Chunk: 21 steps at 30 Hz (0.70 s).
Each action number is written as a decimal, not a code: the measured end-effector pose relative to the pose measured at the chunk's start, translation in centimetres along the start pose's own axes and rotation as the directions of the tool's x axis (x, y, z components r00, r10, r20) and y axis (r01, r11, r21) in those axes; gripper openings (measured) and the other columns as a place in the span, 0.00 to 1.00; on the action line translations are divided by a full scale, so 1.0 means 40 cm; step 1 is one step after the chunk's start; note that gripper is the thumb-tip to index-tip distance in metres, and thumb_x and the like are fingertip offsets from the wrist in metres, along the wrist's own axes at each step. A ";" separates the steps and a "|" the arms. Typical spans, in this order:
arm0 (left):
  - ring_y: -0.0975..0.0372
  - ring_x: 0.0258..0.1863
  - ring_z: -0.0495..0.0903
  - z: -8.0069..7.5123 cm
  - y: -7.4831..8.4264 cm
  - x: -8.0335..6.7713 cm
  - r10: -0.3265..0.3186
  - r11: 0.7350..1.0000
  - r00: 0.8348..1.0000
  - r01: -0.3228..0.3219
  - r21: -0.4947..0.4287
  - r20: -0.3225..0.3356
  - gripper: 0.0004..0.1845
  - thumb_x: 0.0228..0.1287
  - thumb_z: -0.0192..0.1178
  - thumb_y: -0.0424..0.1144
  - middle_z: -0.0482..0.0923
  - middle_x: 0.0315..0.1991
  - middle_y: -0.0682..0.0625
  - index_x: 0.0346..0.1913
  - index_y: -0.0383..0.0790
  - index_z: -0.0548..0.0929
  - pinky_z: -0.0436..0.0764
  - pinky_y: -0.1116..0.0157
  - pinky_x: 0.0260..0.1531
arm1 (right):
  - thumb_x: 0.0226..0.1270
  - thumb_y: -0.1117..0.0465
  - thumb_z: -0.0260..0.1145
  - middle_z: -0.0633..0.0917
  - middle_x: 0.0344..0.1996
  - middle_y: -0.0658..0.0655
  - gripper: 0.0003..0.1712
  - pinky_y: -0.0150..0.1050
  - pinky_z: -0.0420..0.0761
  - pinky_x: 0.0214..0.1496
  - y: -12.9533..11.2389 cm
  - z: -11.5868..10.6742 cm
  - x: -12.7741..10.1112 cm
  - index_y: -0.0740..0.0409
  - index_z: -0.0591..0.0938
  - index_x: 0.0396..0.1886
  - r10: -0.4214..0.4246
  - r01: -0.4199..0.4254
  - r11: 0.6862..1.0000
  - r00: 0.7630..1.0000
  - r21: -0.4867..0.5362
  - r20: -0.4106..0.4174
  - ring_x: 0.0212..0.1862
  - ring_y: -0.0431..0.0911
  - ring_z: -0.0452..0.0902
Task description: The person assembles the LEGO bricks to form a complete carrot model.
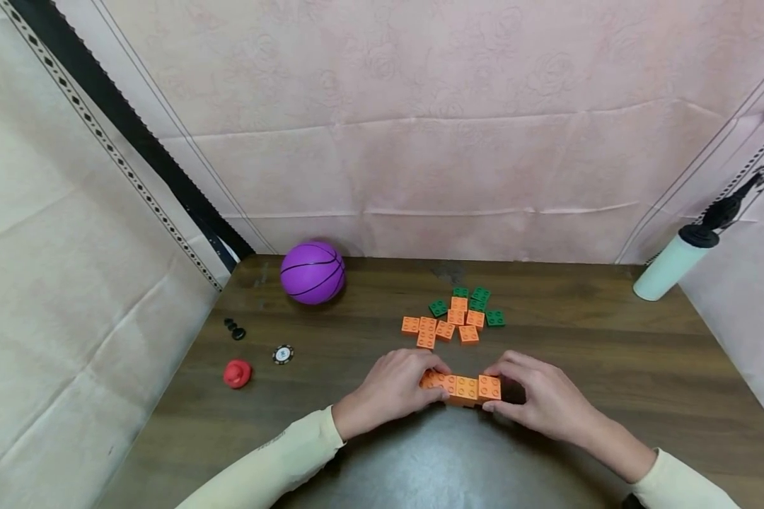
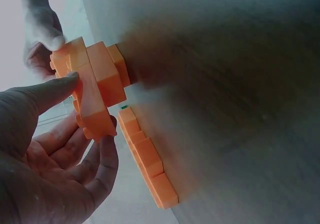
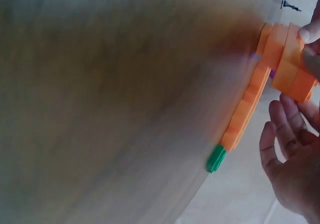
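Near the table's front edge both hands hold a short row of joined orange bricks (image 1: pixel 463 388) just above the wood. My left hand (image 1: pixel 424 380) pinches its left end, thumb on the studded top and fingers curled beneath (image 2: pixel 102 151). My right hand (image 1: pixel 501 386) grips the right end. In the left wrist view the orange assembly (image 2: pixel 95 86) is stacked in layers. The right wrist view shows the assembly (image 3: pixel 290 58) between my thumb and fingers (image 3: pixel 280 129). Beyond the hands lie loose orange bricks (image 1: pixel 444 326) and green bricks (image 1: pixel 479 300).
A purple ball (image 1: pixel 313 272) sits at the back left of the brown table (image 1: pixel 611 353). A red cap-like piece (image 1: pixel 237 373), a poker chip (image 1: pixel 283 354) and small black pieces (image 1: pixel 234 329) lie at the left. A white cylinder with a black top (image 1: pixel 673 263) leans at the back right. Cloth walls surround the table.
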<state>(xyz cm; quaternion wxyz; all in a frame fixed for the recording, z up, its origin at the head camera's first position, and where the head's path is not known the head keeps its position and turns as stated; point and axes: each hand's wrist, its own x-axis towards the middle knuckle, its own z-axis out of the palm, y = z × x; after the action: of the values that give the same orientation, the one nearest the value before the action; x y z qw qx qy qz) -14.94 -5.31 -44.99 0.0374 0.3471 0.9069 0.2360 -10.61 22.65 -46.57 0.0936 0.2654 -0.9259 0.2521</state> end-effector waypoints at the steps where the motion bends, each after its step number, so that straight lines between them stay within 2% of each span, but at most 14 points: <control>1: 0.74 0.36 0.80 0.000 -0.001 0.000 0.001 1.000 1.000 -0.001 -0.008 0.005 0.13 0.65 0.75 0.52 0.89 0.44 0.62 0.49 0.56 0.91 0.76 0.73 0.33 | 0.59 0.44 0.83 0.83 0.43 0.33 0.20 0.35 0.83 0.41 0.005 -0.001 0.004 0.38 0.88 0.49 -0.005 0.005 1.000 1.000 0.016 0.001 0.39 0.30 0.79; 3: 0.73 0.38 0.81 0.000 -0.004 0.001 0.002 1.000 1.000 -0.001 -0.021 0.012 0.12 0.66 0.75 0.51 0.89 0.45 0.62 0.50 0.55 0.91 0.78 0.72 0.36 | 0.63 0.45 0.80 0.85 0.43 0.34 0.17 0.36 0.84 0.43 0.019 -0.003 0.018 0.40 0.88 0.50 0.002 -0.002 0.998 1.000 0.060 -0.007 0.41 0.30 0.80; 6: 0.72 0.41 0.83 0.000 -0.007 0.003 0.008 0.999 1.000 -0.008 -0.033 0.017 0.12 0.66 0.75 0.50 0.89 0.45 0.61 0.50 0.54 0.91 0.81 0.71 0.40 | 0.70 0.50 0.76 0.86 0.40 0.38 0.12 0.37 0.83 0.39 0.044 -0.007 0.051 0.45 0.89 0.49 0.051 -0.046 0.991 0.998 0.124 -0.037 0.39 0.31 0.79; 8: 0.71 0.42 0.84 -0.001 -0.010 0.005 0.011 0.999 1.000 -0.010 -0.035 0.022 0.12 0.67 0.74 0.50 0.89 0.45 0.61 0.50 0.53 0.91 0.82 0.70 0.41 | 0.71 0.52 0.75 0.86 0.38 0.40 0.11 0.37 0.82 0.37 0.061 -0.007 0.077 0.48 0.89 0.49 0.091 -0.082 0.987 0.994 0.140 -0.056 0.36 0.33 0.78; 11: 0.71 0.42 0.84 -0.002 -0.011 0.008 0.009 0.999 1.000 -0.008 -0.034 0.028 0.12 0.67 0.74 0.50 0.89 0.45 0.61 0.50 0.54 0.90 0.82 0.69 0.42 | 0.69 0.55 0.77 0.86 0.38 0.44 0.13 0.39 0.83 0.39 0.082 -0.003 0.117 0.51 0.89 0.49 0.119 -0.112 0.986 0.991 0.122 -0.058 0.38 0.37 0.79; 15: 0.72 0.42 0.83 -0.003 -0.010 0.007 0.002 0.999 1.000 -0.001 -0.032 0.031 0.12 0.67 0.74 0.50 0.89 0.45 0.61 0.50 0.54 0.90 0.82 0.69 0.42 | 0.65 0.57 0.80 0.86 0.40 0.49 0.16 0.44 0.83 0.46 0.103 0.014 0.160 0.51 0.89 0.51 0.119 -0.117 0.991 0.993 0.066 -0.016 0.43 0.43 0.80; 21: 0.72 0.42 0.83 -0.003 -0.007 0.004 0.011 0.999 0.999 -0.010 -0.039 0.031 0.12 0.67 0.74 0.50 0.88 0.45 0.62 0.50 0.55 0.90 0.82 0.70 0.42 | 0.62 0.56 0.81 0.85 0.40 0.51 0.17 0.43 0.78 0.43 0.122 0.035 0.191 0.48 0.89 0.50 0.105 -0.105 0.994 0.994 -0.007 0.009 0.43 0.48 0.77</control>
<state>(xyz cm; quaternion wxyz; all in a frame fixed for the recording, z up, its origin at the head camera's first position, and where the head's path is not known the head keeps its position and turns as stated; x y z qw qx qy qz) -15.26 -5.44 -44.98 0.0569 0.3548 0.8995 0.2485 -19.74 22.10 -47.45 0.0765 0.2173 -0.9398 0.2526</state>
